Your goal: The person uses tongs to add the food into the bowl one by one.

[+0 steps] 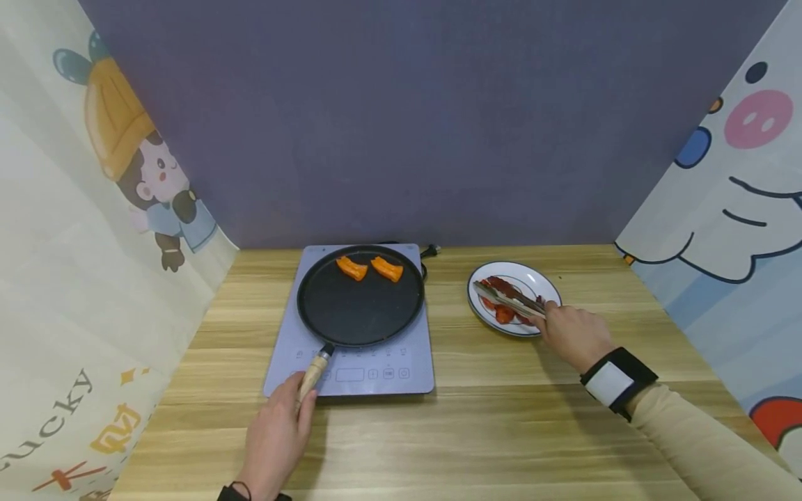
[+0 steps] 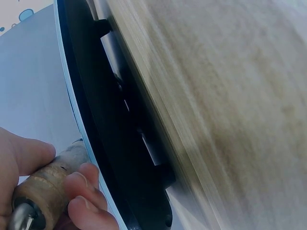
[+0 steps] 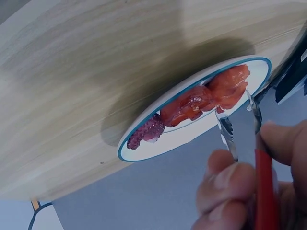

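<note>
My left hand [image 1: 278, 431] grips the wooden handle [image 1: 311, 376] of a flat black frying pan [image 1: 360, 309]. Two orange, ridged food pieces [image 1: 387, 269] lie near the pan's far rim. In my right hand [image 1: 576, 336] is a pair of metal tongs [image 1: 510, 299], held over a white plate [image 1: 547, 278] with a blue rim. The right wrist view shows red coating on the tongs [image 3: 265, 191] and their tips at a glossy red-orange piece of food [image 3: 229, 88]. Beside it on the plate are another reddish piece [image 3: 187, 105] and a dark purple, bumpy piece [image 3: 146, 132].
Beneath the pan is a pale induction cooker [image 1: 413, 362] with touch buttons along its front. Its black plug [image 1: 431, 250] lies behind it, by the dark back wall [image 1: 401, 125]. Printed curtains [image 1: 708, 209] border the wooden table [image 1: 476, 431] on both sides.
</note>
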Tool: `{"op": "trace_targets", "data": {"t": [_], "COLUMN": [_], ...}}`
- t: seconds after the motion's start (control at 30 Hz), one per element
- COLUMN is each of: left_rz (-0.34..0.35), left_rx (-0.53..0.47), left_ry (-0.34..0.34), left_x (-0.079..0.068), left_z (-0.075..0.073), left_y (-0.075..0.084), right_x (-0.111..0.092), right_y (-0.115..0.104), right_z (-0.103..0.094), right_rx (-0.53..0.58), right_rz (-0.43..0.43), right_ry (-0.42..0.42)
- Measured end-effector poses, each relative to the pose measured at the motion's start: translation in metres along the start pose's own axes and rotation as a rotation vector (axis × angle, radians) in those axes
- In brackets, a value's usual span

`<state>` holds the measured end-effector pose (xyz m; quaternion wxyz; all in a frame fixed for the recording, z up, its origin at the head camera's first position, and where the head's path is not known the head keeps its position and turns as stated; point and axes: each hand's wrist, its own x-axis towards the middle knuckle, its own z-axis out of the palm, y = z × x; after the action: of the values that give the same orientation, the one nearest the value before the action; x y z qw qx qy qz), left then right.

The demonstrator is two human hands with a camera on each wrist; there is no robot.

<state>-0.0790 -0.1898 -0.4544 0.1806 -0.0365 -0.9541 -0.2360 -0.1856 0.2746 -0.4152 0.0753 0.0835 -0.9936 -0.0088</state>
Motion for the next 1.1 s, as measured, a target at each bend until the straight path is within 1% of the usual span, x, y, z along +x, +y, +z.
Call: {"op": "trace_targets", "data": {"t": [0.23, 0.5, 0.73, 0.8, 0.97, 1.1], "left_rz": [0.001, -0.008, -0.006, -0.004, 0.002, -0.004], "left_rx": [0.002, 0.003, 0.003, 0.002, 0.002, 0.003], "left_ry": [0.002, -0.005, -0.001, 0.002, 0.006, -0.001], "left_x": [-0.0001, 0.0, -0.0002, -0.0004, -0.0005, -0.0006], "left_z": [-0.0008, -0.0016, -0.0009, -0.0006, -0.0005, -0.001], "left_y": [0.0015, 0.0025, 0.0014, 0.0013, 0.0009, 0.0011], "right_x": [-0.0007, -0.002, -0.0025, -0.0027, -0.0019, 0.0002], "right_y": [-0.0018, -0.0036, -0.0017, -0.0006, 0.0014, 0.0037], "right_z": [-0.0007, -0.0012, -0.0008, -0.0009, -0.001, -0.0001], "right_rx": [-0.017, -0.01, -0.016, -0.011, 0.016, 0.028], "right_rz": [0.007, -0.011, -0.04, -0.03, -0.009, -0.015], "right_ry": [-0.008, -0.006, 0.041, 0.028, -0.04, -0.045]}}
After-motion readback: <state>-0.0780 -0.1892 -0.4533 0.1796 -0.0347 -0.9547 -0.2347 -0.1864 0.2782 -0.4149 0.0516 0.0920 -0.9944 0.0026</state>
